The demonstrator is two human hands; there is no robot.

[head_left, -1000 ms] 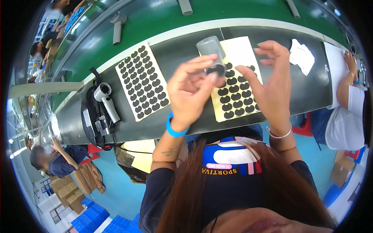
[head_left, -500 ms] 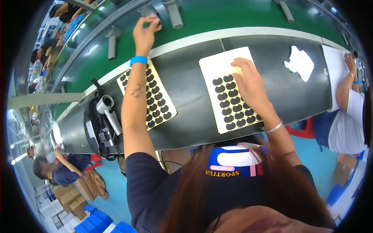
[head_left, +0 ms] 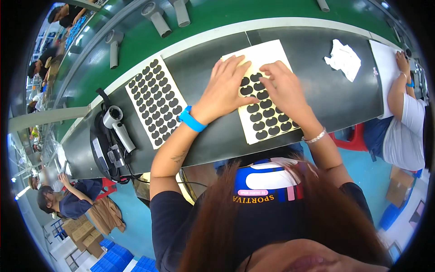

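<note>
A cream sheet [head_left: 265, 50] of black rounded stickers lies on the dark bench in front of me; its far part is bare. My left hand [head_left: 224, 88], with a blue wristband, rests over this sheet's left edge. Its fingers stretch away from me and the thumb points right, across a row of stickers. My right hand [head_left: 285, 90] is over the sheet's right side. Its fingers are bent, with thumb and index tips apart beside the farthest stickers. Nothing shows in either hand. To the left lies a second sheet [head_left: 155, 102] covered with black stickers.
Grey hair-dryer-shaped bodies [head_left: 156, 19] lie on the green conveyor [head_left: 136, 43] beyond the bench. At left are a grey dryer [head_left: 118, 128] and a black bag [head_left: 97, 145]. A crumpled white cloth [head_left: 343, 60] lies right, near a co-worker's arm [head_left: 401, 93].
My left hand has come back from above the conveyor to the right-hand sheet, uncovering the left sheet. My right hand's fingers have bent toward the stickers. The conveyor parts appear shifted.
</note>
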